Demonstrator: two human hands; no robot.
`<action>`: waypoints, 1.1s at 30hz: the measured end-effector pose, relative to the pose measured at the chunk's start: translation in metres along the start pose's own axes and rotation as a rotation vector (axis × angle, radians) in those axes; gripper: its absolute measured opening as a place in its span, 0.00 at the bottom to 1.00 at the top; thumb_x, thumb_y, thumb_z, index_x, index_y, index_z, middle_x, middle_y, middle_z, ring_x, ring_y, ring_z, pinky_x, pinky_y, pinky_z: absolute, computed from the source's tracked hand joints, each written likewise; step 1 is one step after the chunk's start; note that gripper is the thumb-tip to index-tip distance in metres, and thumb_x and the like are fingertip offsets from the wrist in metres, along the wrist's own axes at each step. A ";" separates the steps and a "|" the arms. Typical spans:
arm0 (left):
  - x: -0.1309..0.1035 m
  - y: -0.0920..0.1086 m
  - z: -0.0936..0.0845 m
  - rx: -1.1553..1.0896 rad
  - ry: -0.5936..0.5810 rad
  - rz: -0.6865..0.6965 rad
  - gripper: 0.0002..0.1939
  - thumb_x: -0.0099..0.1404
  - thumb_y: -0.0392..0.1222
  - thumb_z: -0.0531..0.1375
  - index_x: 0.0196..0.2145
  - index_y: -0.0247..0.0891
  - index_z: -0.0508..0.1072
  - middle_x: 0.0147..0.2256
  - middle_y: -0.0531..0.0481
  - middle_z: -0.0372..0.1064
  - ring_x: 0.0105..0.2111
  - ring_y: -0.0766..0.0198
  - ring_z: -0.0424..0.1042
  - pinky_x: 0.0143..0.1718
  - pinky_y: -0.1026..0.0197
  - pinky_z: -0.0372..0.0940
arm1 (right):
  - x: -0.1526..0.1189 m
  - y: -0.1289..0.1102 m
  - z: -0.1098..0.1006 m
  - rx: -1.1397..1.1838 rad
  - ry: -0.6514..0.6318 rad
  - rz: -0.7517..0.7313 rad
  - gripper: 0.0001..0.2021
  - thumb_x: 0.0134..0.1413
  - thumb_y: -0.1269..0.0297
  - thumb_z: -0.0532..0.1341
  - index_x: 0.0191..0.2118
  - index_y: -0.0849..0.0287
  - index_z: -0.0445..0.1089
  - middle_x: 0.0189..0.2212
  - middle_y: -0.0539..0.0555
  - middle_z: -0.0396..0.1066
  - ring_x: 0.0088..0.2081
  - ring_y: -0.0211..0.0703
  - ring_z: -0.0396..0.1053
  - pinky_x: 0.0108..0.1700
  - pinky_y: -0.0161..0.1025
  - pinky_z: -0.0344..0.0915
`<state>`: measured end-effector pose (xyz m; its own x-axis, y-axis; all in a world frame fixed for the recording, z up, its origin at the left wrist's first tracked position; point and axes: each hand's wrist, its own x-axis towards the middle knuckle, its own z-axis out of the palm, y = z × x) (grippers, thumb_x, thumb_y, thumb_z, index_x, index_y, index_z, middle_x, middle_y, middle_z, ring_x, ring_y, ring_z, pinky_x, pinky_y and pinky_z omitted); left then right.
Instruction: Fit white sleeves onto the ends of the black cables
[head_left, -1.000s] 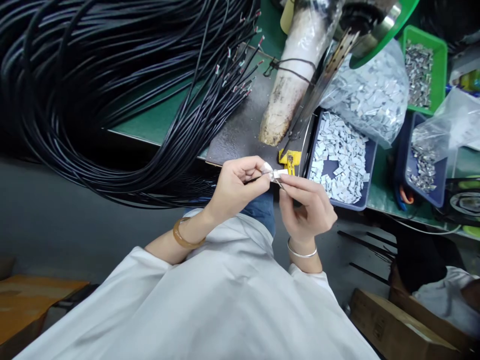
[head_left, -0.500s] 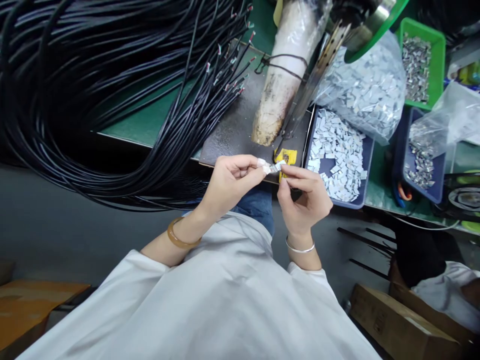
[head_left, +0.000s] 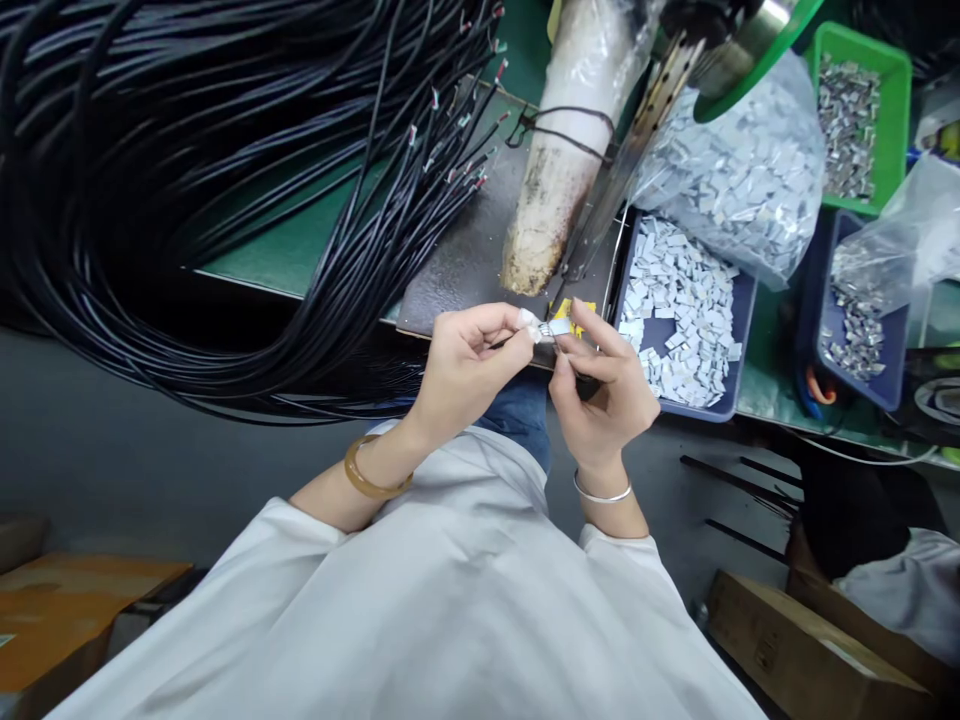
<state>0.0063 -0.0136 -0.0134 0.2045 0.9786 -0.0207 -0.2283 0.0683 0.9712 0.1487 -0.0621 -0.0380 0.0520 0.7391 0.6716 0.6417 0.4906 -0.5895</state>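
Between the taped fingertips of my left hand (head_left: 476,360) is one end of a small flat pale piece (head_left: 556,327) with thin metal contacts, held over the table's front edge. The thumb and index finger are closed on it. My right hand (head_left: 609,390) is at the piece's other end, its index finger raised and apart from the thumb, another finger close to the piece's lower edge. Whether that finger touches is unclear. Just behind the hands lies a yellow patch (head_left: 585,316), partly hidden. A blue tray (head_left: 724,408) of similar pale pieces stands right of my right hand.
Black cables (head_left: 315,330) with stripped ends pile up on the left. A plastic-wrapped white cylinder (head_left: 559,170) leans over a dark board (head_left: 450,270). At right are a filled plastic bag (head_left: 750,170), a green bin (head_left: 896,130) of metal parts and another blue bin (head_left: 892,385).
The index finger of my right hand has lifted off the small pale piece and spread upward, showing more of it. My left hand keeps its pinch almost in place. The view has shifted slightly.
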 end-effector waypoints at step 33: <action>0.003 0.001 -0.004 0.108 -0.001 -0.010 0.06 0.54 0.35 0.65 0.21 0.34 0.74 0.18 0.56 0.57 0.19 0.75 0.51 0.19 0.70 0.46 | 0.010 -0.007 -0.012 0.029 -0.082 0.100 0.06 0.59 0.72 0.63 0.39 0.54 0.71 0.50 0.55 0.78 0.50 0.48 0.79 0.44 0.46 0.84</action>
<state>0.0025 -0.0101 -0.0135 0.2073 0.9778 -0.0300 -0.1223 0.0563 0.9909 0.1535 -0.0635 -0.0219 0.0513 0.8198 0.5703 0.6143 0.4243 -0.6652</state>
